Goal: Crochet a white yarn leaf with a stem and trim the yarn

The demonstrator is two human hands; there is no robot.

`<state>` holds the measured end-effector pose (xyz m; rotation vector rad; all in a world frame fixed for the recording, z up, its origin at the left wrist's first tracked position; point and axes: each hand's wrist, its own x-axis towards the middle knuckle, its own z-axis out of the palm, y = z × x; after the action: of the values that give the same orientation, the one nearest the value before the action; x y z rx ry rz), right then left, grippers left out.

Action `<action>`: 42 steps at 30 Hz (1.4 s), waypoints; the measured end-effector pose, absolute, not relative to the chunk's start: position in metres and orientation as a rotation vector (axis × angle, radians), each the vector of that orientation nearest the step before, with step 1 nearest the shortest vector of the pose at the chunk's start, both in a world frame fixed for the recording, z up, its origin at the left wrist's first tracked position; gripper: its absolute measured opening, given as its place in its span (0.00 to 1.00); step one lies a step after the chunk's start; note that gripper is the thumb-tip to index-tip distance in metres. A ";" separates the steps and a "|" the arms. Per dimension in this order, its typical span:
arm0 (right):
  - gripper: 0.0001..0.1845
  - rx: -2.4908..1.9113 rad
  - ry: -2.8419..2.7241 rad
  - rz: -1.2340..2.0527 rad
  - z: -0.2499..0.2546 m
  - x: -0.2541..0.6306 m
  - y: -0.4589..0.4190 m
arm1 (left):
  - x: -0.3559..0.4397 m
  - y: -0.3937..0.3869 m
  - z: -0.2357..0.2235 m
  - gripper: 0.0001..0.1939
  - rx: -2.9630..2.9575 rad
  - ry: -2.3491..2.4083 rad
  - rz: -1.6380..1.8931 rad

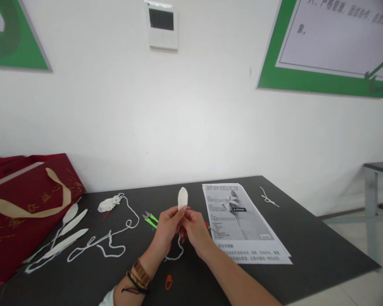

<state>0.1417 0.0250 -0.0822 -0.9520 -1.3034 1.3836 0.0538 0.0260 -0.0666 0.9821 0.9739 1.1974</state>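
Both hands meet above the middle of the black table [322, 250]. My left hand [167, 226] pinches the base of a small white crocheted petal [182, 197], which stands upright above the fingers. My right hand [196, 229] is closed right beside it, fingers curled at the petal's base; what it grips is hidden. A white yarn strand [175, 255] hangs down from the hands onto the table. A wooden watch and dark bracelets sit on my left wrist.
Finished white petals [68, 227] and loose yarn [110, 203] lie at left beside a red gift bag [22, 221]. Green snips [150, 219] lie behind my left hand. A printed instruction sheet [242, 225] lies at right, an orange stitch marker [168, 281] near the front edge.
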 end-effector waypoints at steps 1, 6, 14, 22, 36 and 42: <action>0.22 -0.941 -1.304 1.389 -0.082 0.142 0.025 | 0.054 0.026 -0.067 0.23 0.984 0.973 1.200; 0.16 -0.936 -1.321 1.474 -0.079 0.143 0.024 | 0.048 0.026 -0.071 0.21 0.941 0.959 1.217; 0.16 -0.999 -1.296 1.376 -0.077 0.147 0.025 | 0.047 0.029 -0.078 0.16 1.022 0.970 1.273; 0.14 -1.020 -1.304 1.286 -0.076 0.149 0.024 | 0.049 0.031 -0.081 0.12 0.986 0.970 1.320; 0.14 -1.037 -1.301 1.464 -0.074 0.149 0.025 | 0.027 0.041 -0.060 0.15 1.060 0.940 1.250; 0.16 -0.974 -1.232 1.450 -0.071 0.150 0.025 | 0.036 0.038 -0.069 0.14 1.057 1.012 1.339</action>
<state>0.1501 0.0249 -0.0708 -0.9738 -1.2324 1.4497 0.0363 0.0380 -0.0691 1.0568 1.0115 1.3390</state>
